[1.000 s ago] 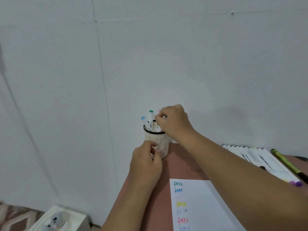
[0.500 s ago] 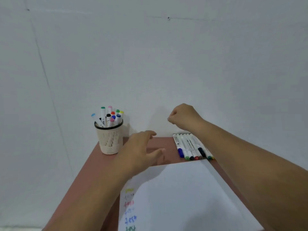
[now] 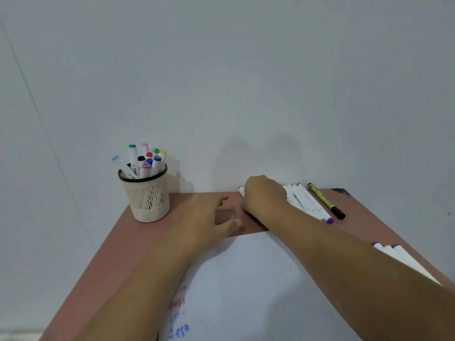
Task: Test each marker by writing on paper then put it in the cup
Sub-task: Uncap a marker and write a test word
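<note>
A cream mesh cup stands at the table's back left, with several capped markers upright in it. A row of white markers lies at the back, right of centre. My right hand rests on the left end of that row, fingers curled down around the leftmost marker; its white end shows beyond my knuckles and a blue tip below them. My left hand hovers open, fingers apart, between the cup and my right hand. The white paper lies in front, with coloured test words down its left side.
The reddish-brown table stands against a white wall. A yellow pen with a black cap lies right of the marker row. A few more white markers lie near the right edge, partly behind my right forearm.
Both hands left the cup. My right hand swung right and came down onto the marker row, closing on the leftmost one. My left hand opened and drifted right. The view turned right.
</note>
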`<move>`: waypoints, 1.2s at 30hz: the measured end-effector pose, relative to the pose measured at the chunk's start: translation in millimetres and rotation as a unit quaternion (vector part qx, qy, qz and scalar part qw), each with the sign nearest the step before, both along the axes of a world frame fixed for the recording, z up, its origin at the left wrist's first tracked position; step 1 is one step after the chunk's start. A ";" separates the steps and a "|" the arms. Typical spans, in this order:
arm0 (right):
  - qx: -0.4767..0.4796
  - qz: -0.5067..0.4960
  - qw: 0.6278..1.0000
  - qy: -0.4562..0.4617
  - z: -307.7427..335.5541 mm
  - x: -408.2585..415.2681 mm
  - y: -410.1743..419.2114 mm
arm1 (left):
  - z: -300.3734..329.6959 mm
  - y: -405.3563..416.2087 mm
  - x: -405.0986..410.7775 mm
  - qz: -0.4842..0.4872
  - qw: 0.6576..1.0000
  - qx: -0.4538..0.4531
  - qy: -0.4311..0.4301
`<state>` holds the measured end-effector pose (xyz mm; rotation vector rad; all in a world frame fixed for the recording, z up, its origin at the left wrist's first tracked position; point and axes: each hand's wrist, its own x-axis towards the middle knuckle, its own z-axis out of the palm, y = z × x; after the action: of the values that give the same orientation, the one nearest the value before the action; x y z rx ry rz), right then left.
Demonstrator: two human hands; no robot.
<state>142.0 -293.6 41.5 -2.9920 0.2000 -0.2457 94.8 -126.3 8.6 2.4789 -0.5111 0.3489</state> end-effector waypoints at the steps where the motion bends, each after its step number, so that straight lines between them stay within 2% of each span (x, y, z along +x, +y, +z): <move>1: 0.048 -0.006 0.999 -0.002 3.8 -1.1 3.5 | 2.2 1.5 0.3 0.004 1.000 -0.006 -0.002; 3: 0.178 -0.020 0.984 0.001 16.9 -8.2 9.7 | 7.5 1.8 1.0 0.008 0.999 -0.032 0.014; 4: 0.266 -0.019 0.964 0.001 24.2 -13.8 11.1 | 11.5 0.6 0.4 0.007 0.997 -0.063 0.032; 5: 0.370 -0.010 0.929 -0.002 32.1 -23.0 12.7 | 17.8 -0.3 -2.7 0.003 0.993 -0.102 0.055; 7: 0.587 0.026 0.809 -0.005 42.9 -46.3 13.5 | 33.7 -4.0 -12.2 -0.026 0.982 -0.170 0.081; 8: 0.657 0.053 0.752 -0.005 46.4 -58.6 12.9 | 41.3 -5.1 -17.0 -0.046 0.981 -0.176 0.071; 9: 0.693 0.079 0.717 -0.009 49.3 -71.2 13.1 | 49.4 -5.2 -23.5 -0.062 0.982 -0.171 0.056; 10: 0.702 0.100 0.704 -0.022 51.2 -83.2 13.4 | 56.9 -4.1 -30.8 -0.076 0.984 -0.159 0.040; 13: 0.697 0.152 0.697 -0.073 57.4 -119.1 17.0 | 72.9 5.0 -58.2 -0.101 0.991 -0.086 -0.023; 15: 0.700 0.178 0.688 -0.068 56.9 -139.5 22.3 | 74.9 17.5 -77.5 -0.105 0.992 -0.059 -0.043; 18: 0.671 0.198 0.710 -0.084 46.1 -162.2 39.9 | 67.7 41.4 -100.7 -0.106 0.991 -0.059 -0.054; 22: 0.644 0.190 0.728 -0.134 36.5 -170.6 61.9 | 58.1 69.4 -111.2 -0.086 0.991 -0.089 -0.047; 24: 0.668 0.163 0.711 -0.146 36.0 -158.8 62.9 | 47.4 83.8 -104.1 -0.034 0.996 -0.082 -0.016; 26: 0.693 0.139 0.693 -0.140 33.1 -139.4 56.1 | 33.5 95.3 -89.8 0.024 0.993 -0.112 0.024; 30: 0.654 0.129 0.741 -0.086 9.1 -115.6 53.2 | 8.0 90.9 -67.9 0.047 0.988 -0.144 0.045; 33: 0.640 0.142 0.754 -0.031 -20.4 -107.0 58.5 | -19.0 83.0 -54.7 0.032 0.992 -0.121 -0.004; 36: 0.612 0.144 0.777 -0.027 -37.0 -97.9 58.8 | -30.0 83.3 -39.8 0.017 0.995 -0.087 -0.040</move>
<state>44.1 -234.8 4.5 -1.6624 -0.0974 -0.0909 55.0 -43.1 -21.4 2.3135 -0.4519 0.4867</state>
